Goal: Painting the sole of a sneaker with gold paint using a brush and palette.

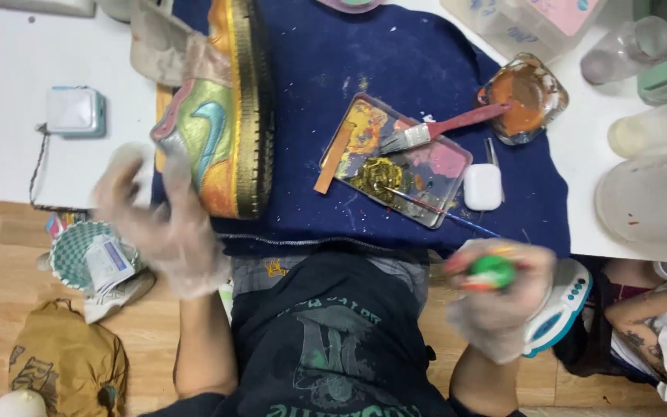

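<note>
Left hand: our left hand (pixel 160 224) wears a thin see-through glove. It is blurry. Its fingers (pixel 117 181) are spread apart and hold nothing. It is just beside the shoe.
Right hand: our right hand (pixel 499 297) also wears a glove. Its fingers (pixel 530 266) are wrapped tight around a small paint bottle (pixel 492 272) with a green top and some red on it. We hold it low, near the bench edge, over our lap.
Shoe: a big painted shoe (pixel 225 116) lies on its side on the dark blue cloth (pixel 395 54). We see gold, green, pink and orange on it.
Paint tray: a clear flat tray (pixel 395 158) sits in the middle of the cloth. It has blobs of gold, pink, yellow and orange paint in it. A thin brush (pixel 434 210) lies across one end of it.
Glass dish: a small glass dish (pixel 523 96) holds orange-brown paint. A flat brush (pixel 441 130) with a red handle leans from the dish down to the tray.
White case: a little white case (pixel 482 187) rests on the cloth beside the tray.
Bench: the white bench (pixel 9 93) has a small pale blue box (pixel 76 112) on it.
Floor: a checked cup (pixel 79 255) with a paper packet in it sits on the wood floor.
</note>
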